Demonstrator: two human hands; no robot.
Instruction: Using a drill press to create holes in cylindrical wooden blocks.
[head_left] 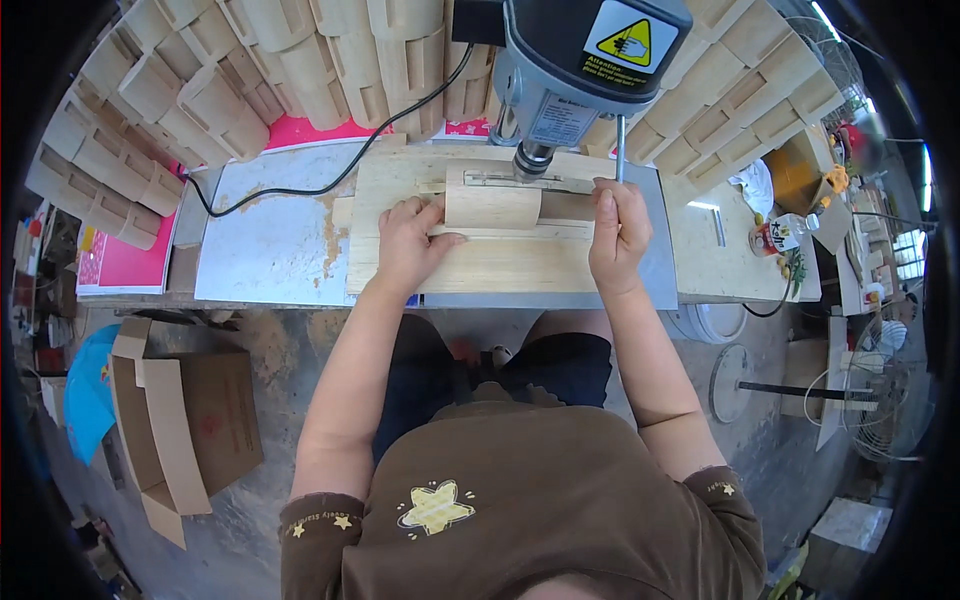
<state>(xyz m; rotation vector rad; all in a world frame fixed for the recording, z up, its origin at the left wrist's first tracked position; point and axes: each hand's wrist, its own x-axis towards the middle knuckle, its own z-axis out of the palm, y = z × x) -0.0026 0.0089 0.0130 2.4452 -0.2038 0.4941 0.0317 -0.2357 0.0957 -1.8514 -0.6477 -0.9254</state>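
In the head view, the block (pixel 490 205) is set on the board (pixel 470 270) on the bench (pixel 738 262), beneath the chuck (pixel 533 162) of the drill (pixel 600 60). The left hand (pixel 407 240) is laid at the block's left end, thumb and fingers parted; the lever (pixel 620 150) is gripped near its lower end by the right hand (pixel 621 225). Whether the wood is touched by a bit cannot be told. The block is best kept pressed flat, the lever drawn smoothly, and the left fingers kept well aside from the chuck
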